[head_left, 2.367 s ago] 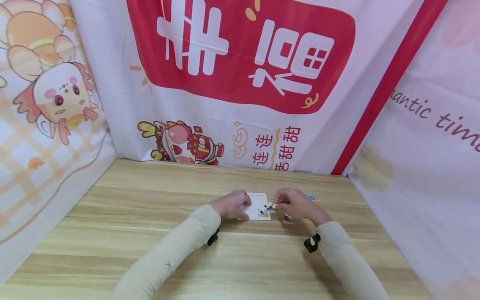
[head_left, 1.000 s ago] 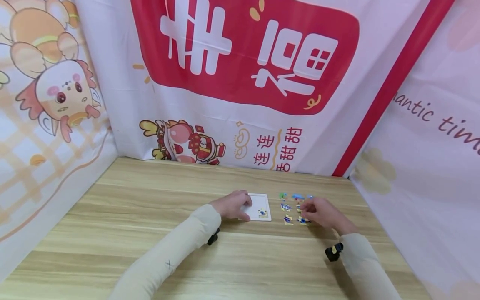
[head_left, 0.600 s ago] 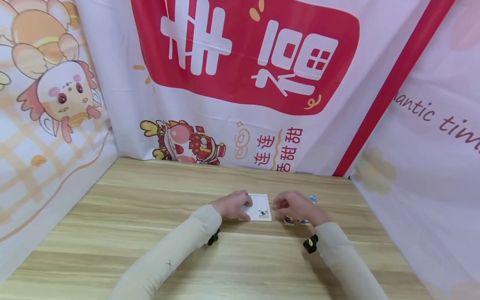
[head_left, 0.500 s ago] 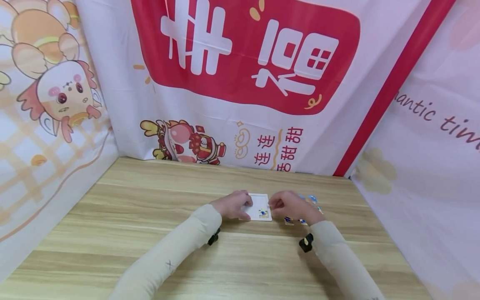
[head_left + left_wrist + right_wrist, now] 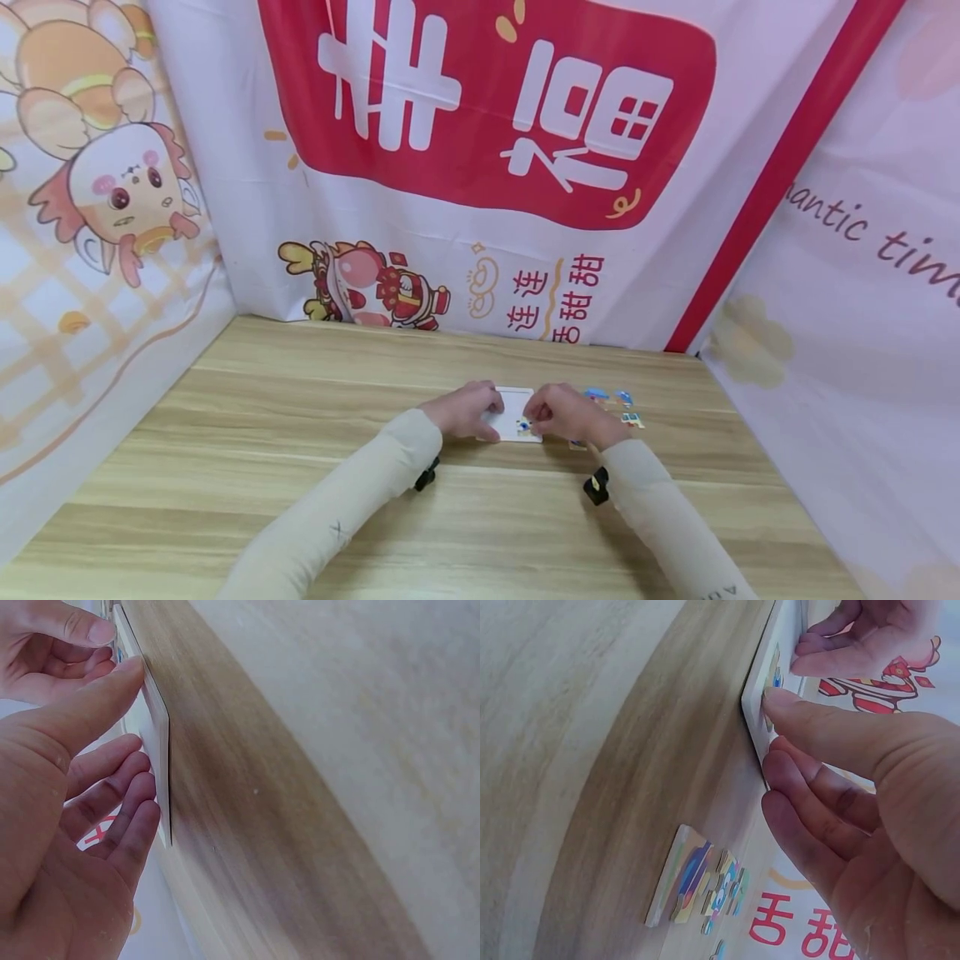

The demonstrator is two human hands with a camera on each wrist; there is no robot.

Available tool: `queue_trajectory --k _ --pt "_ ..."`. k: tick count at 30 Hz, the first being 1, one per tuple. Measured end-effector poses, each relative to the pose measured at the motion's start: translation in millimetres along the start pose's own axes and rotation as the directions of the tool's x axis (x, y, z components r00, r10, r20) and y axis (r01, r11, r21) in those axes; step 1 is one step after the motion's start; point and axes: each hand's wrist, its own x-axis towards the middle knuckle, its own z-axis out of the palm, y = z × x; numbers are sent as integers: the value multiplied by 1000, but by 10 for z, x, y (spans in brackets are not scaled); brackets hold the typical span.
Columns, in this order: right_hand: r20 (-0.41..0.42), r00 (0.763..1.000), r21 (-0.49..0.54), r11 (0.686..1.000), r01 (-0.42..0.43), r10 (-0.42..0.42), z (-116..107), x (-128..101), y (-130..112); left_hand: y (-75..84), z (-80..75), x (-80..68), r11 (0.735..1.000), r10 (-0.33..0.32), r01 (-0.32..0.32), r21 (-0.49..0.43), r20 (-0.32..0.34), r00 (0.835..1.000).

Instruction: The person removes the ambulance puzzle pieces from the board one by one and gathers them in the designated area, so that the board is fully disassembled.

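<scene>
On the wooden surface (image 5: pixel 300 433) lay one white puzzle tray (image 5: pixel 514 402), its left edge steadied by the flat fingers of the left hand (image 5: pixel 463 410), while the right hand (image 5: pixel 564 413) pressed one piece (image 5: pixel 525 427) into it; four loose pieces (image 5: pixel 615 407) lay just beside.

The red panel (image 5: pixel 480 100) on the back banner read "幸福"; lower down, "连连甜甜" (image 5: pixel 555 296); the right-hand cloth (image 5: pixel 870 229) read "antic tim".
</scene>
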Motion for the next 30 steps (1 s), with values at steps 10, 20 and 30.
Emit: queue_trajectory --k 10,20,30 --pt "-90 995 35 999 -31 34 7 9 -9 1 -9 -11 1000 1 -1 -7 -1 1000" --pt "-95 994 130 991 -31 44 -76 -69 27 2 -2 -16 1000 8 -8 -12 -4 1000" --pt "-100 986 131 984 -121 134 -230 -360 260 9 -16 -45 1000 2 -2 -17 -5 1000"
